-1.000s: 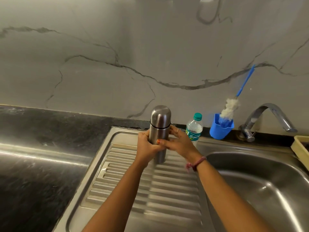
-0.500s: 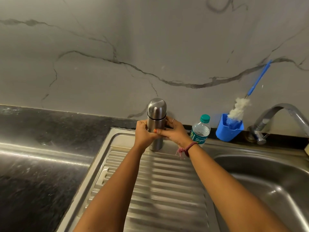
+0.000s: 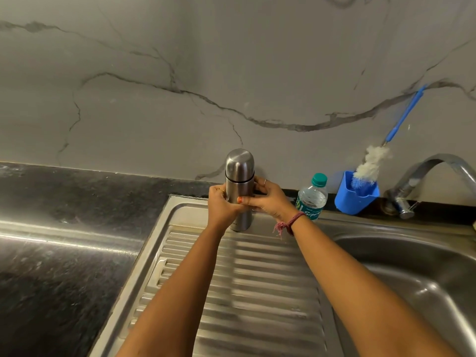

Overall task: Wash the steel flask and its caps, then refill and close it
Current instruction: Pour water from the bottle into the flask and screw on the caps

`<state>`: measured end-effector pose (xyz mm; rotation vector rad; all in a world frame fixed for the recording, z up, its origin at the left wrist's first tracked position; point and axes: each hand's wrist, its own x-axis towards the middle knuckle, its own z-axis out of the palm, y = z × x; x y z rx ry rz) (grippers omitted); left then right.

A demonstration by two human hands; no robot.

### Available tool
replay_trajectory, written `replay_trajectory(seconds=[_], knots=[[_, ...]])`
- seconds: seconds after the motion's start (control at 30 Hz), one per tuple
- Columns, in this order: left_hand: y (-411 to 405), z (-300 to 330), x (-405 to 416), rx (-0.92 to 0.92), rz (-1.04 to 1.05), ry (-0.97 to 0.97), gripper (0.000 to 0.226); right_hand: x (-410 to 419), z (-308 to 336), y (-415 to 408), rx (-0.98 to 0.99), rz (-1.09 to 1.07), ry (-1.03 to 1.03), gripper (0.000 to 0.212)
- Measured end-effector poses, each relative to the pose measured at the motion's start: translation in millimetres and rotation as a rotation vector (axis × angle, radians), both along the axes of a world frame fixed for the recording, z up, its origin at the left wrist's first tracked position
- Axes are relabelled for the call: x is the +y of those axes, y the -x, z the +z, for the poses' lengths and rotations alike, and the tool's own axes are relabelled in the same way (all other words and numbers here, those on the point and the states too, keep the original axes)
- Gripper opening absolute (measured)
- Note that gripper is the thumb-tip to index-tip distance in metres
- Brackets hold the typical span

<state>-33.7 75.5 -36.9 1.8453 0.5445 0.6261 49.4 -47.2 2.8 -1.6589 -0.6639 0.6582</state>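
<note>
Head view: steel flask point(image 3: 239, 188) stands upright at the back edge of the ribbed draining board point(image 3: 239, 292), outer cap on. Left hand point(image 3: 222, 207) wraps the body from the left, fingers curled round it; right hand point(image 3: 265, 199) grips from the right, thumb across the front, fingers round the back. Both hands clasp the flask below the cap seam.

Change: compared with a second ago, the flask sits farther from the person, pushed back toward the wall; hands hold the same two-sided grip, arms now stretched out more. Flask base looks to be resting on the board, though contact is partly hidden by the left hand.

Right of the fingers: water bottle point(image 3: 312, 197) close by, then a blue holder point(image 3: 356, 193) with a bottle brush point(image 3: 373, 163), tap point(image 3: 422, 176) farthest out. Sink basin point(image 3: 412, 266) below right of the wrists. Dark table point(image 3: 64, 228) lies left of the fingers.

Judgement: cap on, flask parked clear of the basin and tap. This reads as either the very start or the closing step; cannot tell which from this view. No water visibly running.
</note>
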Motion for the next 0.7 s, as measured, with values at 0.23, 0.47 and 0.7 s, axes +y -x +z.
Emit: replay_trajectory(seconds=[0.23,0.47,0.7], knots=[[-2.3,-10.6,-0.6,0.039,0.036,0.001,0.049,-0.2,-6.8,-3.6,0.019,0.017,0.007,0.066],[-4.6,-14.3,-1.2,0.066,0.024,-0.009,0.054,3.6,-11.3,-1.5,0.024,0.036,0.012,0.067],[-6.5,-18.0,-1.6,0.204,0.069,-0.007,0.13,1.3,-14.4,0.3,0.058,0.029,0.044,0.086]])
